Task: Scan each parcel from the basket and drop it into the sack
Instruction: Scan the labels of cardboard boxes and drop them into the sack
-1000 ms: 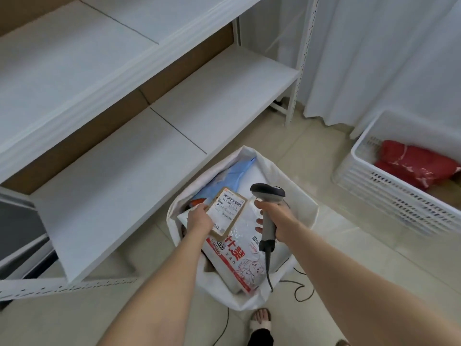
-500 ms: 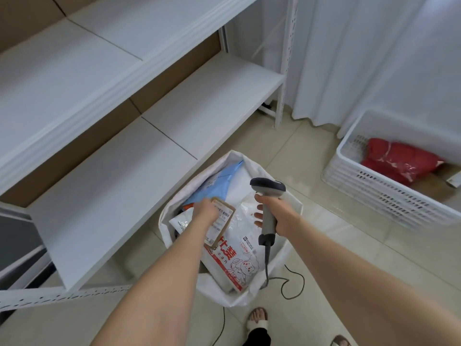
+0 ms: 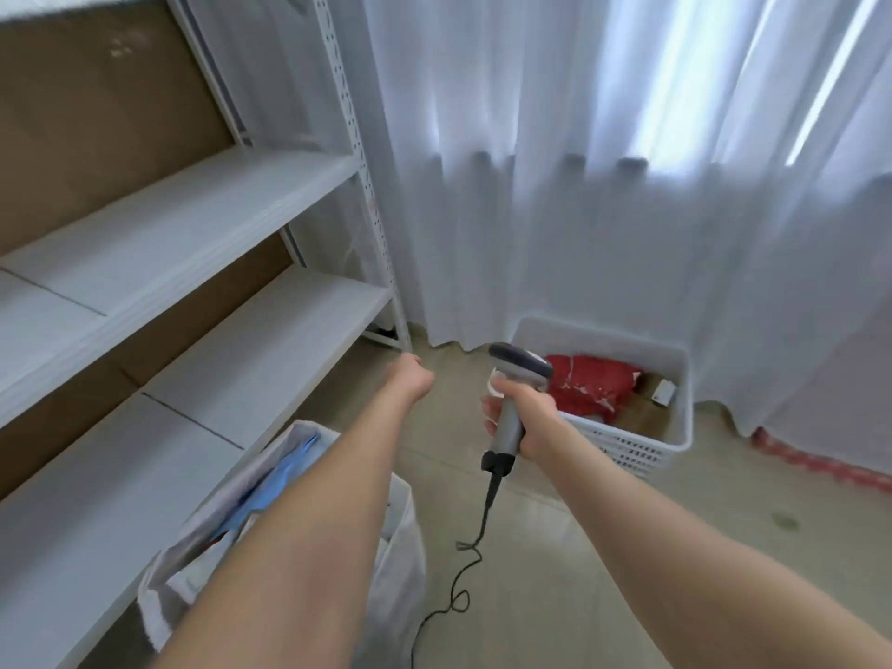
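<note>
From the head view we see a white lattice plastic basket [image 3: 627, 451] on the tiled floor against a sheer pleated curtain [image 3: 579, 185]. A crinkled red parcel [image 3: 591, 383] lies in it beside a brown carton [image 3: 644, 417]. At lower left the white woven sack [image 3: 403, 562] stands by the metal shelving [image 3: 193, 205], with a blue parcel [image 3: 285, 475] inside, partly hidden by our left forearm. Our right hand [image 3: 528, 417] grips the grey scanner [image 3: 511, 408], its cable [image 3: 463, 577] trailing down. Our left hand [image 3: 410, 379] reaches forward with its fingers out of sight, so we cannot tell its grip.
</note>
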